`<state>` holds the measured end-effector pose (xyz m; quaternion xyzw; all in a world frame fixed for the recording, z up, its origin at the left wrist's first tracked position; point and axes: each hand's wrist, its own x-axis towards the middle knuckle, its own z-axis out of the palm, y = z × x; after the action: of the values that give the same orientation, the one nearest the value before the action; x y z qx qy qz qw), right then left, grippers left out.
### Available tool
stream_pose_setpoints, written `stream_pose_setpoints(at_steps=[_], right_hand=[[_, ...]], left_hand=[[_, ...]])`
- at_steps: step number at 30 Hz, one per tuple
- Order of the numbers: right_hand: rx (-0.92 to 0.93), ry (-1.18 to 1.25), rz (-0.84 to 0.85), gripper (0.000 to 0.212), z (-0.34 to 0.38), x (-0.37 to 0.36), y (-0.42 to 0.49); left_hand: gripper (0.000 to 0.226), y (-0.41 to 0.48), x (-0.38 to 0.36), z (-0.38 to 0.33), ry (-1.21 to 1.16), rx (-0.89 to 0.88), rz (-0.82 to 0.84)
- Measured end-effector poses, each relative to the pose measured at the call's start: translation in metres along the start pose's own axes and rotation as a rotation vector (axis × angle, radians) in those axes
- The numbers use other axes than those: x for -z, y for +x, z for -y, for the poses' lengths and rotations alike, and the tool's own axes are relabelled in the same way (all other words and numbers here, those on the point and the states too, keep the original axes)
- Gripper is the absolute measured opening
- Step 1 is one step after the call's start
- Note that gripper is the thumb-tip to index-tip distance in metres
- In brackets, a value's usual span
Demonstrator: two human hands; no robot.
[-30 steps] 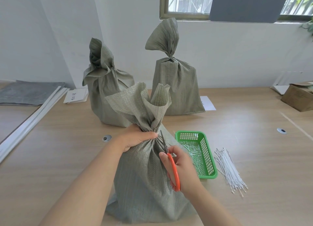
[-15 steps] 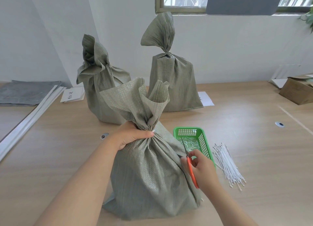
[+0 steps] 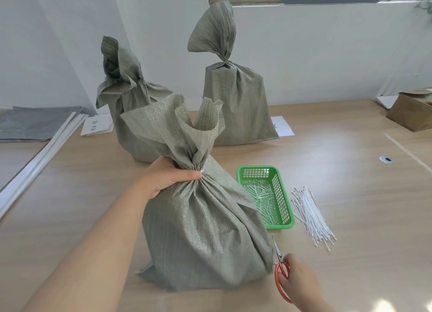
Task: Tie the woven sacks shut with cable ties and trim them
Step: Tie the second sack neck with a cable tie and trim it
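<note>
Your right hand [image 3: 301, 282] has brought the scissors [image 3: 281, 271] down from the neck of the front sack [image 3: 201, 232] to the near edge of the tabletop [image 3: 350, 176], fingers curled in the orange handles. Your left hand [image 3: 169, 177] grips that neck with curled fingers.

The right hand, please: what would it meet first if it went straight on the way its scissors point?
Likely the green basket's near corner, just beyond the scissors' tips; the near sack's side runs so close that it might brush first.
</note>
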<state>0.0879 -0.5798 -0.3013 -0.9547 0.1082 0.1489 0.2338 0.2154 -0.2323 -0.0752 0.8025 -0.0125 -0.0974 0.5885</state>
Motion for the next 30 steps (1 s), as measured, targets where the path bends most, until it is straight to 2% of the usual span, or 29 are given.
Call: stream_pose_setpoints(at_steps=[3,8,13,17,21,25,30], right_hand=[[-0.049,-0.043,0.101,0.030,-0.009,-0.012,0.005],[-0.096,-0.073,0.151,0.022,-0.015,-0.029,0.013],[-0.121,-0.088,0.102,0.009,-0.024,-0.039,0.023],[-0.128,-0.102,0.080,0.008,-0.030,-0.042,0.027],[-0.126,-0.115,0.064,0.020,-0.033,-0.039,0.034],[-0.133,-0.115,0.079,0.023,-0.034,-0.038,0.039],[-0.135,-0.115,0.121,0.032,-0.036,-0.038,0.038]], left_hand=[[0.034,-0.003,0.002,-0.001,0.019,-0.012,-0.017],[0.035,-0.007,0.004,-0.001,0.048,-0.012,-0.024],[0.046,-0.011,0.003,0.002,0.012,-0.013,-0.063],[0.053,-0.012,0.001,0.001,0.014,-0.017,-0.072],[0.075,-0.013,-0.001,0.002,0.023,-0.024,-0.066],[0.067,-0.012,-0.005,0.006,0.029,-0.033,-0.081],[0.078,-0.010,-0.005,0.009,0.038,-0.053,-0.087]])
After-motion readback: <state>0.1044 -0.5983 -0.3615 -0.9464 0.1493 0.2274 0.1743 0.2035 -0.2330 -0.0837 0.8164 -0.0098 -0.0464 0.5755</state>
